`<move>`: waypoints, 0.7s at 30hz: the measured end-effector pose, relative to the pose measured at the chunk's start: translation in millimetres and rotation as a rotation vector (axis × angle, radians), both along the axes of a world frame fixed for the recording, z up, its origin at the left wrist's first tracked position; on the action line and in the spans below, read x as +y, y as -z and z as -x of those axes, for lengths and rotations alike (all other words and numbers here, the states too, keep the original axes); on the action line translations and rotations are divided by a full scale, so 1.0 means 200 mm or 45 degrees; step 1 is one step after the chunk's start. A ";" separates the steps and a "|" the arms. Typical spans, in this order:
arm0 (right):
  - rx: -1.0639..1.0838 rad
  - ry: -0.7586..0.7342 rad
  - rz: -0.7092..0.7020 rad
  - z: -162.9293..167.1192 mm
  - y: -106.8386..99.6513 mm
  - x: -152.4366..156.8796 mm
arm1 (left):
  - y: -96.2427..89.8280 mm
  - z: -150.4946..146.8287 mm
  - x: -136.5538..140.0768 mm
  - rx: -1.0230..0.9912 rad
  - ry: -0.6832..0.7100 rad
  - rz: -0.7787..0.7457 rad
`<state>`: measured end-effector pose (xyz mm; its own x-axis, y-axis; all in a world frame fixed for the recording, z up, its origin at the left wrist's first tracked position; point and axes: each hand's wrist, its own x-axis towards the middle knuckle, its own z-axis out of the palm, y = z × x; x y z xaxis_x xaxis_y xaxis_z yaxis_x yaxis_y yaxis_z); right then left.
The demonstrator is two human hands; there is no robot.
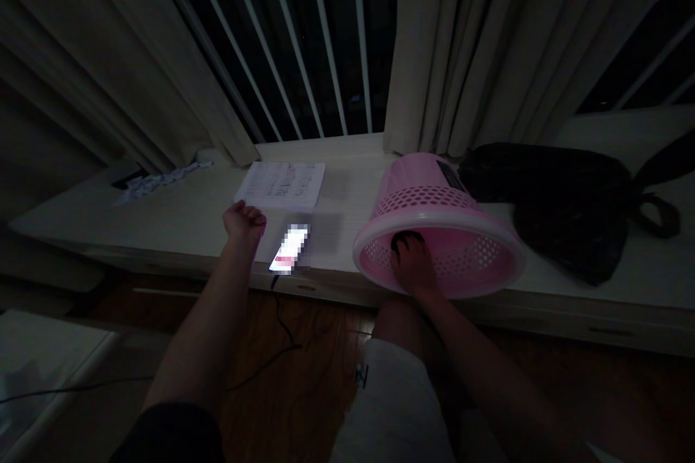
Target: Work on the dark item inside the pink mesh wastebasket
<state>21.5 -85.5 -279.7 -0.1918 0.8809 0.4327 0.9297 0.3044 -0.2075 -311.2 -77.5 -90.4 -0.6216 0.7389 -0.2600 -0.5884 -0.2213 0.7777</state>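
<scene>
A pink plastic basket (434,221) with a perforated wall lies tipped on its side, its mouth facing me. My right hand (415,264) reaches into that mouth, fingers bent over a small black object (406,239) whose kind the dim light hides. Beside a lit phone (290,249), my left hand (244,220) is held up with its fingers curled in, and nothing shows in it. The phone's screen is blurred out, and a cable runs from its near end. Behind it rests a printed sheet or booklet (282,184).
The white window ledge (347,239) has drawers below it. A black plastic bag (570,202) lies right of the basket. Crumpled pale material (163,179) is at the far left. Curtains (423,51) and a barred window stand behind. A dark cable (282,318) hangs toward the floor.
</scene>
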 end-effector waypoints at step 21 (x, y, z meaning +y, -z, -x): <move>-0.012 0.000 -0.018 0.00 0.00 0.00 | 0.08 -0.01 -0.03 0.024 -0.006 0.215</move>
